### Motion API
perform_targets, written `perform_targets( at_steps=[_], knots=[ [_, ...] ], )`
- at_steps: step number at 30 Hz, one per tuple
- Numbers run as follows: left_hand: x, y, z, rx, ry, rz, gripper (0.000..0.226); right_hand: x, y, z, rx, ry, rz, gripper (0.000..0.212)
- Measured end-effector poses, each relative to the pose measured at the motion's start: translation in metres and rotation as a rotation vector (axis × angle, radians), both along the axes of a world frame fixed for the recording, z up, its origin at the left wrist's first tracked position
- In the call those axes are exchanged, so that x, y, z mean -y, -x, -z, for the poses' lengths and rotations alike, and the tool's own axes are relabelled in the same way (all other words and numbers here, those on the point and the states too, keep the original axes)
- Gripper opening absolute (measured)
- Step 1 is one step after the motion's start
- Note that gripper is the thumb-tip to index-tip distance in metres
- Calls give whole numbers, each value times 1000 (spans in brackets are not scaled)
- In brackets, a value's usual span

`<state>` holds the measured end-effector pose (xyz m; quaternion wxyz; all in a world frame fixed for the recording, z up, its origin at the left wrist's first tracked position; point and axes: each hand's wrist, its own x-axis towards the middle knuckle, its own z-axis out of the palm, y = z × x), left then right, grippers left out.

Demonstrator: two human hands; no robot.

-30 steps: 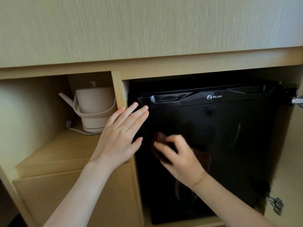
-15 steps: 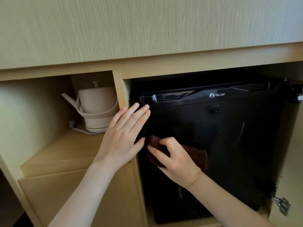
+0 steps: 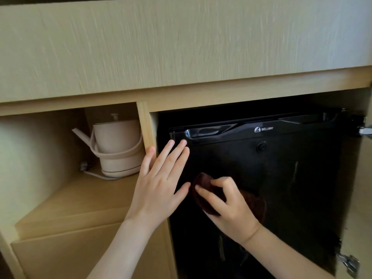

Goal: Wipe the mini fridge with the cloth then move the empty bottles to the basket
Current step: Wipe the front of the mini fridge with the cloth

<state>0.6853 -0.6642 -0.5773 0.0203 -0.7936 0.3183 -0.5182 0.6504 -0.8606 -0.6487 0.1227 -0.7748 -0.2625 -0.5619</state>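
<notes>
A black mini fridge with its door closed sits in the right cabinet bay. My right hand grips a dark brown cloth and presses it against the left part of the fridge door. My left hand lies flat with straight fingers on the door's upper left corner, partly over the wooden divider. No bottles or basket are in view.
A beige electric kettle with its cord stands on the shelf in the left bay. A light wooden panel spans above. Metal hinges of the open cabinet door show at the right edge.
My right hand has slid the cloth leftward across the fridge door, close to my left thumb. My left hand stays flat on the door's corner.
</notes>
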Motion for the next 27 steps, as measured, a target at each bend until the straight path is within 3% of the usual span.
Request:
perform_targets(
  at_steps=[3,9,12,18,23,27],
  knots=[
    [3,-1,0,26,-2,0,74,14,3,-10,-24,-26,11,33],
    [18,-2,-8,27,-81,109,69,7,-8,-66,164,-443,33,33],
    [19,-4,-7,-7,-55,130,70,0,-10,-42,150,-341,32,33],
    [17,-3,-4,-18,-31,120,68,24,9,13,-53,-13,35,30],
    [23,1,-2,-22,31,154,67,32,1,-53,125,-397,52,30],
    [25,2,-1,-45,67,181,67,25,-5,-60,190,-462,63,32]
  ],
)
